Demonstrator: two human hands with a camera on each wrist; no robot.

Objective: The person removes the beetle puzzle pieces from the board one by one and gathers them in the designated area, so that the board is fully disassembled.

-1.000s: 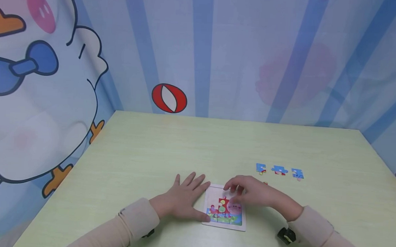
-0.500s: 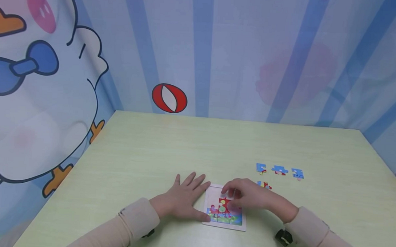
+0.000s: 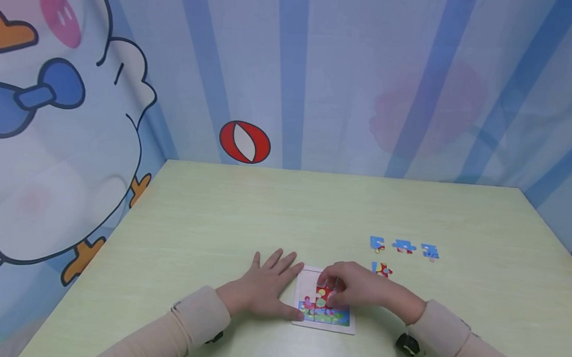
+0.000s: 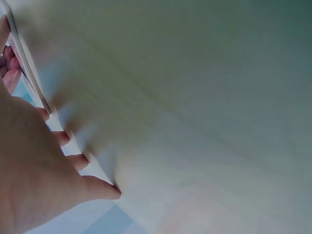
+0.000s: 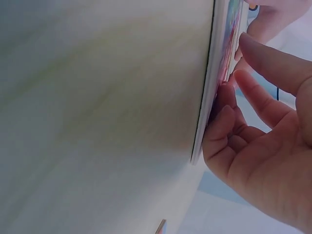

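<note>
A white jigsaw tray (image 3: pixel 309 325) lies flat near the table's front, its lower part filled with colourful pieces. My left hand (image 3: pixel 267 292) spreads its fingers beside it, thumb on the tray's lower left corner and index fingertip at the upper left corner. Over the tray's right side bends my right hand (image 3: pixel 358 286). Its thumb and forefinger stand apart around a red puzzle piece (image 3: pixel 324 292) in the tray; nothing shows pinched between them. In the right wrist view the other fingers of the right hand (image 5: pixel 268 131) curl at the tray's edge (image 5: pixel 207 92). The hand hides the tray's right part.
Loose puzzle pieces lie behind the right hand: a blue one (image 3: pixel 377 243), a wider blue one (image 3: pixel 404 246) and another blue one (image 3: pixel 429 251) in a row, with a red and yellow piece (image 3: pixel 382 269) nearer. A striped cloth wall (image 3: pixel 345 96) stands behind the table (image 3: pixel 209 212).
My right hand has shifted slightly left and toward me over the tray, covering the pink face piece and uncovering the red and yellow loose piece. The left hand has stayed put.
</note>
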